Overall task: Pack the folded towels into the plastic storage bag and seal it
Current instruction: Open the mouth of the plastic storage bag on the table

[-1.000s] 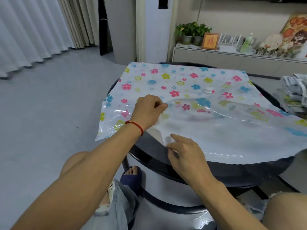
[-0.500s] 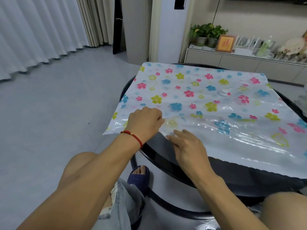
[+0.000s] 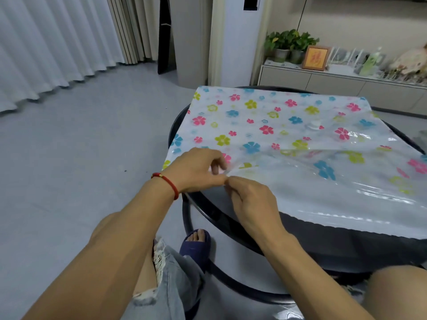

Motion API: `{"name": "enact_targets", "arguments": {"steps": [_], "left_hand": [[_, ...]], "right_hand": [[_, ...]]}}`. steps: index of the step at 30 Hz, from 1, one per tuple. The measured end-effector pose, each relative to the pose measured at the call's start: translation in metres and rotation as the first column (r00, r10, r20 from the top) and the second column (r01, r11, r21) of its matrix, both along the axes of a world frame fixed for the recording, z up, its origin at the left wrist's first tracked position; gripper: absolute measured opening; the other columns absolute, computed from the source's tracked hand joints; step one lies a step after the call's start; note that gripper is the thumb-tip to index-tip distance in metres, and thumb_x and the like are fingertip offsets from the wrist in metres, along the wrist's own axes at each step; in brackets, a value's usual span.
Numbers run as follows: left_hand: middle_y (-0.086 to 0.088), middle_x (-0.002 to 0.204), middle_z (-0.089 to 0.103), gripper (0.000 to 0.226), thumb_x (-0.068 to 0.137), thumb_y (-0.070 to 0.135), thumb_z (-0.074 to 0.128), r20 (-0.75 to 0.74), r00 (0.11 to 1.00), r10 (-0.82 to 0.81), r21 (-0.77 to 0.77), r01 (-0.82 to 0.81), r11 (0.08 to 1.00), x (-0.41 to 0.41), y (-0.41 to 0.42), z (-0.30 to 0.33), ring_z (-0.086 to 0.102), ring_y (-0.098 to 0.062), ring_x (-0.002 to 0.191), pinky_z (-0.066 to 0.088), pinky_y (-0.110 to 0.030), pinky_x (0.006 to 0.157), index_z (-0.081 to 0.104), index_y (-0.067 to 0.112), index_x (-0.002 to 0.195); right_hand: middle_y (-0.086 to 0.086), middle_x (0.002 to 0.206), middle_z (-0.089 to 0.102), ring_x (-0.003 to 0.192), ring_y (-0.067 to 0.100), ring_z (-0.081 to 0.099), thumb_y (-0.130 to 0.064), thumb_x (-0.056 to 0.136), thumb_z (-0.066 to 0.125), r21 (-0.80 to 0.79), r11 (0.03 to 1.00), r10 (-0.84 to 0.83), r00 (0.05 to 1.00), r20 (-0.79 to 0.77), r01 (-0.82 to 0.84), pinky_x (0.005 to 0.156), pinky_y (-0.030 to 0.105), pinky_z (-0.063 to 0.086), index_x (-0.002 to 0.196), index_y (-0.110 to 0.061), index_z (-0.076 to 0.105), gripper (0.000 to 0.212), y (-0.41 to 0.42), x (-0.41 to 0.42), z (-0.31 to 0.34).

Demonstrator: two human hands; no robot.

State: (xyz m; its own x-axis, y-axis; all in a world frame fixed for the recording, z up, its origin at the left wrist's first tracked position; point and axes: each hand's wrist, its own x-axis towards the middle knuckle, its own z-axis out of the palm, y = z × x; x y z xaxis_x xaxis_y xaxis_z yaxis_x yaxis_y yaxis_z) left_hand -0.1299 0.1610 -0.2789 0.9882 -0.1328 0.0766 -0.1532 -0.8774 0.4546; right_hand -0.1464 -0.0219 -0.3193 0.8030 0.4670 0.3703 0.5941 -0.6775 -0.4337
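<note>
Left fingers (image 3: pixel 217 163) curled and pinching the near-left edge of the plastic storage bag (image 3: pixel 288 144); right fingers (image 3: pixel 233 181) pressed together pinching the same edge just beside them. My left hand (image 3: pixel 196 169) and right hand (image 3: pixel 251 199) meet thumb to thumb at that corner. Red bracelet (image 3: pixel 168 183) on the left wrist. Top film layer looks lifted slightly right of the pinch. Bag lies flat across the round black counter (image 3: pixel 323 241), flower print up, left corner overhanging the rim. White valve cap (image 3: pixel 313 124) on the bag's far half. I can't see any towels. My foot in a blue slipper (image 3: pixel 196 248) sits under the counter edge.
</note>
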Motion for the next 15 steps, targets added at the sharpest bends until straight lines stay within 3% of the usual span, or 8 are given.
{"name": "enact_targets", "arguments": {"steps": [2,4,7,9,12,15], "left_hand": [[0.008,0.083,0.07,0.024,0.09,0.046,0.061,0.024,1.0,0.02,0.119,-0.023,0.993,-0.005,0.008,-0.002,0.063,-0.011,0.075,0.057,-0.036,0.073,0.073,0.026,0.087],[0.003,0.081,0.072,0.03,0.095,0.041,0.056,0.114,0.988,0.101,0.112,-0.114,0.987,-0.003,0.012,0.0,0.064,-0.017,0.072,0.057,-0.038,0.071,0.074,0.021,0.083],[-0.003,0.081,0.072,0.034,0.099,0.037,0.053,0.198,0.956,0.217,0.101,-0.24,0.966,0.007,0.013,0.005,0.063,-0.024,0.072,0.055,-0.039,0.073,0.071,0.015,0.08],[-0.007,0.08,0.071,0.036,0.099,0.034,0.052,0.192,0.931,0.31,-0.019,-0.312,0.95,0.013,0.017,0.009,0.065,-0.026,0.068,0.056,-0.041,0.074,0.069,0.01,0.079],[-0.005,0.072,0.07,0.034,0.097,0.033,0.054,0.121,0.926,0.356,-0.251,-0.319,0.914,0.014,0.019,0.009,0.065,-0.017,0.052,0.057,-0.034,0.065,0.066,0.014,0.072],[0.005,0.073,0.069,0.029,0.095,0.034,0.056,0.057,0.955,0.29,-0.3,-0.26,0.918,0.01,0.016,0.006,0.064,-0.016,0.068,0.056,-0.034,0.066,0.066,0.021,0.07]], "right_hand": [[0.006,0.079,0.066,0.078,0.031,0.06,-0.019,0.101,0.048,-0.033,0.999,0.001,1.0,0.001,-0.001,0.067,0.044,0.051,0.104,-0.017,0.074,0.026,-0.003,0.004,-0.005],[0.004,0.082,0.063,0.085,0.031,0.058,-0.018,0.103,0.05,-0.095,0.995,0.037,0.999,0.012,-0.036,0.073,0.043,0.048,0.108,-0.018,0.073,0.024,-0.002,0.006,-0.011],[-0.006,0.097,0.058,0.094,0.022,0.048,-0.021,0.104,0.045,-0.255,0.961,0.124,0.992,0.034,-0.111,0.076,0.037,0.03,0.107,-0.027,0.066,0.023,0.001,-0.003,-0.021],[-0.009,0.104,0.058,0.103,0.02,0.045,-0.023,0.104,0.044,-0.29,0.948,0.142,0.99,0.008,-0.134,0.08,0.038,0.03,0.107,-0.028,0.066,0.023,-0.002,-0.011,-0.022],[-0.008,0.109,0.065,0.112,0.024,0.051,-0.031,0.1,0.047,-0.285,0.954,0.089,0.996,-0.021,-0.091,0.09,0.044,0.042,0.104,-0.024,0.07,0.024,-0.003,-0.017,-0.011],[0.002,0.112,0.073,0.107,0.032,0.062,-0.024,0.098,0.057,-0.127,0.991,0.048,0.998,-0.035,-0.052,0.092,0.048,0.049,0.124,-0.018,0.069,0.029,0.015,-0.016,0.003]]}}
